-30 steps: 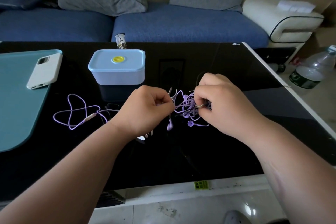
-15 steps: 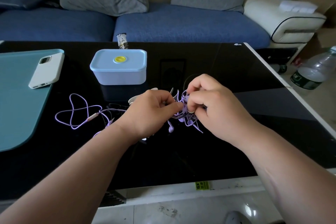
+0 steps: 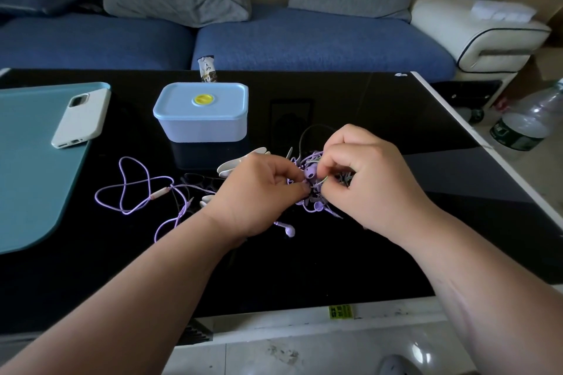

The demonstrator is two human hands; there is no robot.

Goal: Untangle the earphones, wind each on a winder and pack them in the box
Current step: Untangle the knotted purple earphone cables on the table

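— Now, what are the fingertips doing?

— The left thumb and forefinger (image 3: 304,189) are pinching cord at the near edge of the knotted clump of lilac earphone cables (image 3: 316,207). The right fingertips (image 3: 327,176) are nipping a thin strand just beside a lilac earbud (image 3: 310,173) showing between them. Both the left hand (image 3: 259,192) and the right hand (image 3: 374,183) are curling closed on the clump.

— And what is changing?

— A second ago the hands were working apart, with the clump between them. They are now meeting over it, fingertips nearly touching.

— Meaning what for the task?

— By judgement, untangling is only partly done, and one strand is being picked out rather than pulled. A freed run of lilac cable (image 3: 131,189) is lying in loops to the left on the glossy black tabletop (image 3: 365,268). White winders (image 3: 243,158) are peeping out behind the left hand, unused. The pale blue lidded plastic box (image 3: 201,113) is standing beyond them, closed.
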